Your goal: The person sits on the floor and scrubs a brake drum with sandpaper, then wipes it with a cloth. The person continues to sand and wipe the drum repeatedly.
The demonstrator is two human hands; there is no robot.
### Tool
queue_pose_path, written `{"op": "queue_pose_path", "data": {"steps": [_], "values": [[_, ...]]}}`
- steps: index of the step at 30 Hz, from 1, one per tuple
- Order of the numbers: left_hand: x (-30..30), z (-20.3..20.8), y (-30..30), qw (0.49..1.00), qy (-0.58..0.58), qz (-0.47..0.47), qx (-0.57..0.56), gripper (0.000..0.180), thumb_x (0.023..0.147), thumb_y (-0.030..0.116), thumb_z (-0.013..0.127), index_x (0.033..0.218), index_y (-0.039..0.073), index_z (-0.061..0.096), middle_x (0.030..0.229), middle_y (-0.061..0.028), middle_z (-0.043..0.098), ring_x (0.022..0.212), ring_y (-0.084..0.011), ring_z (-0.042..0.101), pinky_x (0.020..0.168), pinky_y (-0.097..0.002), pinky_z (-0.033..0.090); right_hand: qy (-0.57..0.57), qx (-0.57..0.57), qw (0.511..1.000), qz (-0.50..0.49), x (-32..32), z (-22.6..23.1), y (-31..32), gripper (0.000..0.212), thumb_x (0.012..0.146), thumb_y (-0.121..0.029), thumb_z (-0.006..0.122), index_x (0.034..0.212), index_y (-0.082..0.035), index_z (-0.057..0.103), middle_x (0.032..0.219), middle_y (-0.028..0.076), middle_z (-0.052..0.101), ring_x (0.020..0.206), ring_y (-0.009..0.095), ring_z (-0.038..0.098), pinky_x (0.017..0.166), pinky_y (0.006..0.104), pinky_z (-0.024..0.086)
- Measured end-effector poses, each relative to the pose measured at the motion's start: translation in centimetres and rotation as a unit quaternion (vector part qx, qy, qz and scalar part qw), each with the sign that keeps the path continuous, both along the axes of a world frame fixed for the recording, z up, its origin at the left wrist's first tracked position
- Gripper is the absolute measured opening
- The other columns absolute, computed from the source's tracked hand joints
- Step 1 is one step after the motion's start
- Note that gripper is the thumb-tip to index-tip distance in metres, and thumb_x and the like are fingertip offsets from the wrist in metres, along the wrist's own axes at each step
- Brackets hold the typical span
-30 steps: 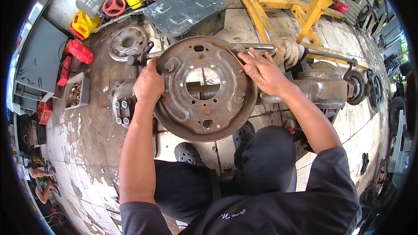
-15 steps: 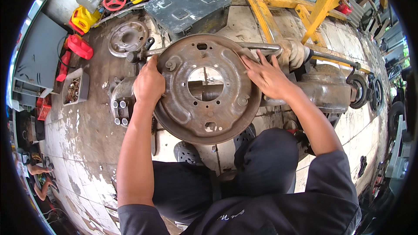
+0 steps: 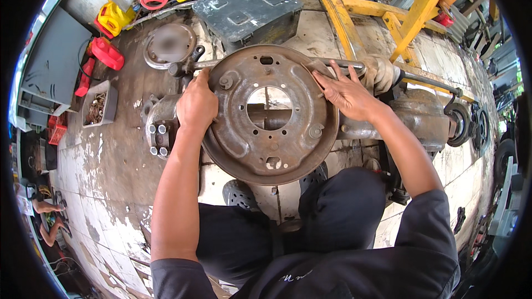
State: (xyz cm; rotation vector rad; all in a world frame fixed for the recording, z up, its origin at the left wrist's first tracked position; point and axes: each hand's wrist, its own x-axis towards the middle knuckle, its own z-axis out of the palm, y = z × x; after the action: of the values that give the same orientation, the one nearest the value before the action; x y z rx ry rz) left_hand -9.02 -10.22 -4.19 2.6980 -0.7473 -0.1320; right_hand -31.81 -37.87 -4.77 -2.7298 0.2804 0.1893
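A round, rusty brake backing plate (image 3: 233,149) with a large central hole stands tilted in front of me. My left hand (image 3: 198,102) is closed around its left rim, fingers partly hidden. At the upper right rim, my right hand (image 3: 350,93) presses a small flat grey-brown piece (image 3: 315,66) against the plate with spread fingers; its material is unclear. Behind the plate lies a long axle housing (image 3: 418,113). A metal bar (image 3: 213,65) runs crosswise behind the plate's upper part, near both hands.
A black lidded box (image 3: 249,8) stands beyond the plate, with a yellow metal frame (image 3: 341,19) right of it. Another round metal part (image 3: 170,47) lies at the far left. A grey bin of bolts (image 3: 100,103) and red and yellow containers (image 3: 108,52) stand farther left.
The whole scene sits slightly farther right in the view. My left hand keeps its hold on the rim; my right hand stays at the upper right rim with its fingers slightly shifted.
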Motion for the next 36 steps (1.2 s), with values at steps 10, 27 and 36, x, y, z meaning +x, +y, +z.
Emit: {"op": "queue_pose_path", "data": {"steps": [10,27,36], "values": [[0.0,0.2,-0.1,1.000,0.000,0.003,0.007,0.054,0.089,0.005,0.044,0.141,0.012,0.053,0.132,-0.0165,0.063,0.121,-0.0341,0.061,0.100,-0.0442,0.048,-0.004,0.014,1.000,-0.007,3.7,1.0,0.1,0.085,0.096,-0.074,0.005,0.156,-0.023,0.036,0.160,-0.001,0.037,0.155,0.029,0.004,0.123,0.0562,-0.006],[0.0,0.0,0.2,1.000,0.001,0.003,-0.003,0.053,0.090,0.006,0.044,0.142,0.012,0.052,0.131,-0.0148,0.064,0.118,-0.0352,0.062,0.099,-0.0442,0.048,-0.010,0.009,1.000,0.022,1.6,-0.2,-1.0,0.079,0.099,-0.070,0.007,0.156,-0.024,0.036,0.160,-0.001,0.036,0.155,0.029,0.007,0.123,0.0563,-0.005],[0.2,-0.3,0.2,1.000,0.002,-0.003,-0.006,0.054,0.089,0.005,0.046,0.142,0.014,0.051,0.127,-0.0175,0.065,0.116,-0.0351,0.063,0.097,-0.0443,0.049,-0.020,0.011,1.000,0.013,4.5,0.5,-0.1,0.075,0.100,-0.068,0.011,0.155,-0.023,0.038,0.160,-0.001,0.037,0.155,0.029,0.007,0.123,0.0568,-0.005]]}}
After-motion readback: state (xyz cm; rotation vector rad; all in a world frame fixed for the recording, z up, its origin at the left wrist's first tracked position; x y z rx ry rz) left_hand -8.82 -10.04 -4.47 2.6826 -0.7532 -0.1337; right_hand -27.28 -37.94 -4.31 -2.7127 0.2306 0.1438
